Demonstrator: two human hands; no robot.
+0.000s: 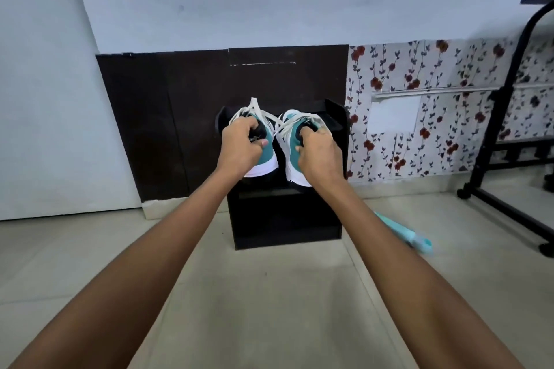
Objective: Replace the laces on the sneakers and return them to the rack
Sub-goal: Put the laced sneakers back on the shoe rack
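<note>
Tiled floor [269,293]; hands [239,144] [319,153] grip sneakers [266,159] [289,165] at rack [284,219].

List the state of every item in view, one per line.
Black shoe rack: upright on floor, against wall.
Left teal-and-white sneaker: laced, left hand grips its heel, at rack top.
Right teal-and-white sneaker: laced, right hand grips its heel, beside the first.
White flat laces: threaded; knots unclear.
Teal plastic object: lying on floor right of rack, blurred.
</note>
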